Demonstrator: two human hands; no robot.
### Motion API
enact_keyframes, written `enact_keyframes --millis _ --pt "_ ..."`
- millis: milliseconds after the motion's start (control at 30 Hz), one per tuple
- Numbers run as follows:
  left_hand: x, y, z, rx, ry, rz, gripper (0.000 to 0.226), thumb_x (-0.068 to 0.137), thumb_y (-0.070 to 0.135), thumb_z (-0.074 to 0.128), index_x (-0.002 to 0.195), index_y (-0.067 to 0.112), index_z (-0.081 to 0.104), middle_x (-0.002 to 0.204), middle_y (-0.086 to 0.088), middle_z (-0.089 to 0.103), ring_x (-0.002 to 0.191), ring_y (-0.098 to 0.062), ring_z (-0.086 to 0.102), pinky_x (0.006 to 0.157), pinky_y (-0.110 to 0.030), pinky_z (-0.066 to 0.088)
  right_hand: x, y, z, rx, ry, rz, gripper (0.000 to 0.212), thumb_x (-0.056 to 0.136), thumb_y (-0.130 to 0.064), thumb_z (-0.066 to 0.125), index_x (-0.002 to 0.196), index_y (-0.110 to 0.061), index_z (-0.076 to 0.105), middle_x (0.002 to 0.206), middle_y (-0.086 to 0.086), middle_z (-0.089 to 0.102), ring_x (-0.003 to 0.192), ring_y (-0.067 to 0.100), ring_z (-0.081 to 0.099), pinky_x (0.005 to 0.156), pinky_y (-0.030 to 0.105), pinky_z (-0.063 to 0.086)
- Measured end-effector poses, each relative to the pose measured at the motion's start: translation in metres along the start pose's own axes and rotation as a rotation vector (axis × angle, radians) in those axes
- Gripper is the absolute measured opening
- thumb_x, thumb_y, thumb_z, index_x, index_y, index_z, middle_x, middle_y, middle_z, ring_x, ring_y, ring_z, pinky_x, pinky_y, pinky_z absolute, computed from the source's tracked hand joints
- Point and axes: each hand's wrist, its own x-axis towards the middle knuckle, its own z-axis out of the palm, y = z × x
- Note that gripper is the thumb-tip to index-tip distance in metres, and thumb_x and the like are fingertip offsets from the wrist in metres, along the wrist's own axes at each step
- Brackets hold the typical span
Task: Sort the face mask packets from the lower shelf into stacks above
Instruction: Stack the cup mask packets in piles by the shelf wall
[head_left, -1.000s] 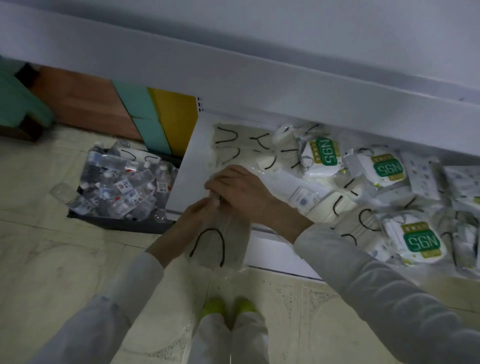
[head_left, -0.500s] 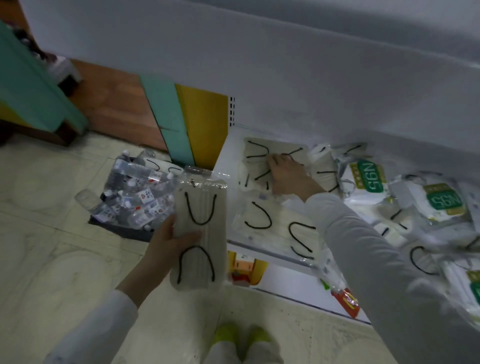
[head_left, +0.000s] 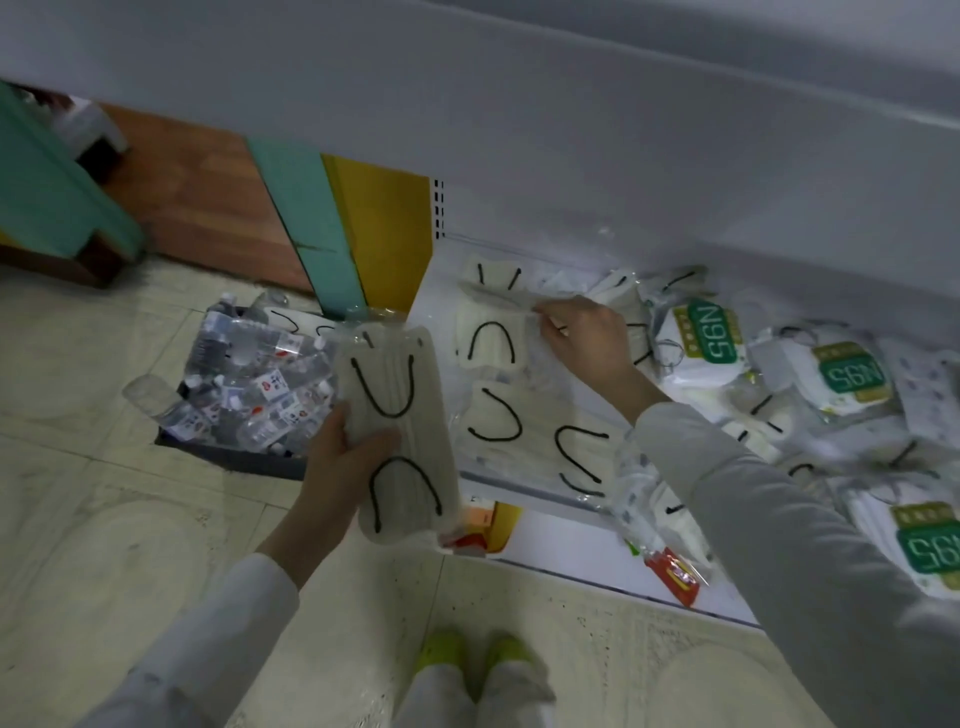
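Nearest camera, above floor: left hand gripped held packet, fingers curled round its left edge, thumb across front; packet upright, black ear loops showing. Beyond, on lower shelf: loose packets lay flat. Farther back, right hand reached over them, fingers pinched on edge of rear packet. N95 packets piled to right.

Mask packet upright, aloft — other packets jumbled flat on shelf.
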Motion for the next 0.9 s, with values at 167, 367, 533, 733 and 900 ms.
enact_keyframes --millis 167,367,533,733,900 --pt "0.000 0.010 0.026 -0.026 0.048 0.071 0.032 0.085 0.002 0.062 0.114 0.009 0.050 0.104 -0.009 0.061 0.094 -0.025 0.060 0.069 -0.031 0.053 -0.001 -0.046 -0.047 0.154 0.275 -0.235 0.025 0.084 -0.016 0.052 0.091 -0.004 0.073 0.070 0.008 0.069 0.061 0.023 0.064 0.052 0.025 0.050" --pt "-0.016 0.050 0.075 -0.132 -0.029 0.041 0.027 0.101 0.031 0.039 0.115 0.015 0.053 0.105 -0.009 0.063 0.101 -0.024 0.060 0.082 -0.034 0.053 -0.036 -0.124 -0.086 0.357 -0.140 -0.078 0.017 0.081 -0.015 0.052 0.065 -0.008 0.053 0.060 0.006 0.051 0.055 0.023 0.049 0.054 0.027 0.037" --pt "-0.035 0.071 0.082 -0.153 -0.124 -0.033 0.028 0.101 0.016 0.034 0.113 0.003 0.056 0.103 -0.013 0.064 0.102 -0.026 0.059 0.084 -0.030 0.048 -0.055 -0.143 -0.115 0.559 -0.395 0.149 0.016 0.084 -0.020 0.063 0.094 -0.010 0.070 0.087 0.002 0.070 0.078 0.012 0.062 0.070 0.021 0.048" --pt "-0.059 0.093 0.034 0.084 -0.266 -0.022 0.033 0.087 -0.001 0.057 0.120 0.007 0.058 0.105 -0.010 0.069 0.103 -0.024 0.064 0.082 -0.032 0.053 -0.087 -0.137 -0.188 0.767 -0.252 0.215 0.034 0.084 -0.002 0.064 0.117 -0.011 0.067 0.099 -0.003 0.069 0.075 -0.004 0.063 0.066 0.008 0.049" --pt "-0.107 0.148 -0.004 0.799 -0.658 0.269 0.052 0.088 0.028 0.062 0.135 0.014 0.045 0.134 -0.005 0.054 0.121 -0.014 0.051 0.099 -0.018 0.039 -0.118 -0.155 -0.251 0.215 0.013 -0.134 0.065 0.075 -0.037 0.062 0.132 -0.009 0.049 0.122 0.008 0.054 0.109 0.014 0.049 0.090 0.018 0.039"
